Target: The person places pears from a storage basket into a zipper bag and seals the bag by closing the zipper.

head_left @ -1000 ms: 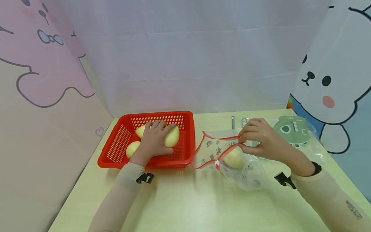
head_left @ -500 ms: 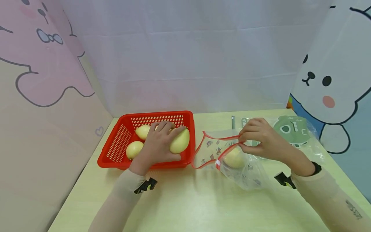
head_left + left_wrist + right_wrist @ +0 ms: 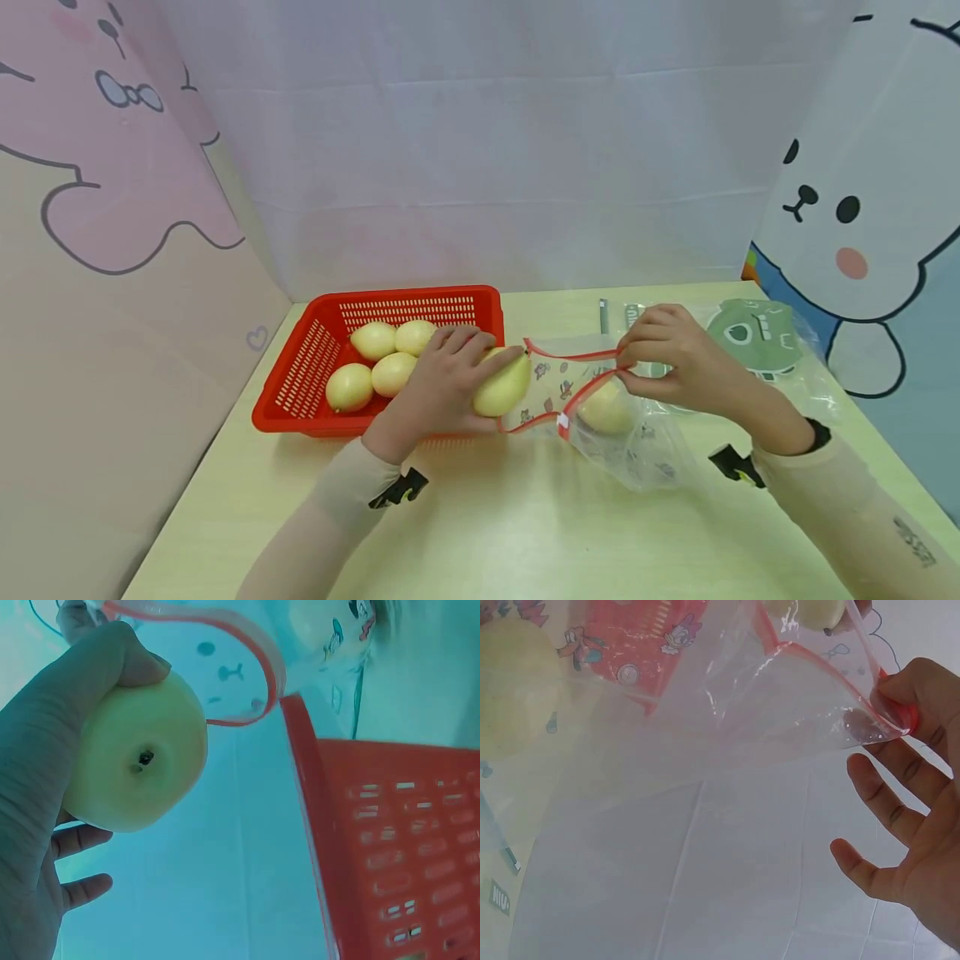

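Note:
My left hand (image 3: 448,385) grips a pale yellow pear (image 3: 504,388) past the right rim of the red basket (image 3: 491,304). The pear is at the mouth of a clear zip bag (image 3: 551,387) with a red-edged opening and cartoon prints. Up close in the left wrist view, the held pear (image 3: 142,761) shows a dark spot in its end. My right hand (image 3: 675,360) pinches the bag's red edge between thumb and index finger, its other fingers spread in the right wrist view. Another pear (image 3: 606,408) lies inside the bag. The basket holds several pears (image 3: 349,387).
Behind and under my right hand lies a clear plastic bag with a green cartoon print (image 3: 753,333). The pale wooden table (image 3: 480,533) reaches toward me. A white curtain (image 3: 480,167) hangs at the back, with printed cartoon panels at both sides.
My left hand has moved right with the pear, from inside the basket to the bag's mouth. More pears in the basket are uncovered. My right hand has stayed still.

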`<state>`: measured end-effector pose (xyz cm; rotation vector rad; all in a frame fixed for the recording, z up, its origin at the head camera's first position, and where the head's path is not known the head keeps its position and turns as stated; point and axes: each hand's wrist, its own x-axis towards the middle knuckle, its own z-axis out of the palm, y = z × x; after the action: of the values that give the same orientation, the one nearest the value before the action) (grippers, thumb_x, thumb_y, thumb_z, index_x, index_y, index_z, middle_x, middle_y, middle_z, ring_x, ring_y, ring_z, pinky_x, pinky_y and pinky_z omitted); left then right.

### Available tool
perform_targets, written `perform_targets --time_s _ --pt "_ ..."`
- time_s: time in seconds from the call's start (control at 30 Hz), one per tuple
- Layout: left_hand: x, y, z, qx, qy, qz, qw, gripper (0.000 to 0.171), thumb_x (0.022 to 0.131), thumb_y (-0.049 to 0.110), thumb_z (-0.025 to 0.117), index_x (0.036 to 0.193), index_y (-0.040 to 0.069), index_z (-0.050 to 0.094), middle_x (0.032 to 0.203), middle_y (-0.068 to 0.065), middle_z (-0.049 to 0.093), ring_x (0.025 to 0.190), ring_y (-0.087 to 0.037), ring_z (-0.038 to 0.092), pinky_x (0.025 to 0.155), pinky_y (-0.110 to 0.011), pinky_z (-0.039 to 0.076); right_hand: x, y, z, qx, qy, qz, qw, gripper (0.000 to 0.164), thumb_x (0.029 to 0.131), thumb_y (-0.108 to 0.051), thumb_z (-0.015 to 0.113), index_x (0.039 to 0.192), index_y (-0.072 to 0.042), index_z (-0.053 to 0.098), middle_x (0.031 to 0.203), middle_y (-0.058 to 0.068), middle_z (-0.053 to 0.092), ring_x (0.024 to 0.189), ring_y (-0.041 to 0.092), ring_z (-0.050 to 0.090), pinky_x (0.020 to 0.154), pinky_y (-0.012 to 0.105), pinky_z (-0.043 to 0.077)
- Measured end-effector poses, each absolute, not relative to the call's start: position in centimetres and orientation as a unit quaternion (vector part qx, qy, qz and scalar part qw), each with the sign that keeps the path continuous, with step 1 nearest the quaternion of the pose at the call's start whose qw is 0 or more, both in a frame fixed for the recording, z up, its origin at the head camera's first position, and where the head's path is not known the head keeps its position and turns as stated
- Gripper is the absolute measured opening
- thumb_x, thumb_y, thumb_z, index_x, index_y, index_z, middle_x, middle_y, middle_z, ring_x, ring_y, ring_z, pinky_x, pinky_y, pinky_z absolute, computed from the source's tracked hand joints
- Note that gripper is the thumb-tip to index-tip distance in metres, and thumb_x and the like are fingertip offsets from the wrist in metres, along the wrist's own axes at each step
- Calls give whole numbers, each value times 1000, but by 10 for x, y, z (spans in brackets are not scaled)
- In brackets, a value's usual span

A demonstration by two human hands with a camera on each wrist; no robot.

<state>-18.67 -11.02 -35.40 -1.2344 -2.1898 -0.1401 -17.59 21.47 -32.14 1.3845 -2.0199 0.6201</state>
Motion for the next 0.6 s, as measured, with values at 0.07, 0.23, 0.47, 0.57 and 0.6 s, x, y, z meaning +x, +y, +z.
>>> perform_targets --time_s 0.07,0.23,0.47,0.57,0.6 --pt "-187 -106 -356 -477 -821 -38 312 68 68 48 75 130 22 62 109 -6 59 107 -25 52 90 -42 42 -176 214 -322 524 -761 234 302 41 101 -41 49 77 -14 69 81 -3 67 78 19 55 83 42 35" --pt "-187 -96 -361 -506 -792 -10 342 64 72 48 75 130 26 62 113 -5 59 105 -24 53 89 -40 44 -176 214 -322 524 -762 234 300 42 101 -42 49 78 -14 70 82 -3 67 79 19 56 84 42 35" --pt "-189 -86 -367 -541 -760 -2 361 64 72 51 78 131 29 63 119 -4 59 106 -24 53 89 -37 44 -177 211 -323 529 -756 241 301 41 101 -40 50 80 -13 71 83 -1 68 79 19 56 87 43 35" --pt "-190 -80 -369 -552 -755 5 354 65 75 55 75 133 30 61 119 -2 58 108 -23 52 89 -36 43 -178 210 -323 527 -757 240 302 41 102 -42 50 80 -13 71 83 -2 68 80 19 57 88 43 35" --pt "-191 -78 -370 -554 -756 7 348 65 75 55 74 134 30 61 118 -1 58 109 -23 51 89 -36 43 -177 210 -323 526 -758 240 302 42 102 -42 50 80 -14 71 83 -2 68 80 19 57 88 43 35"
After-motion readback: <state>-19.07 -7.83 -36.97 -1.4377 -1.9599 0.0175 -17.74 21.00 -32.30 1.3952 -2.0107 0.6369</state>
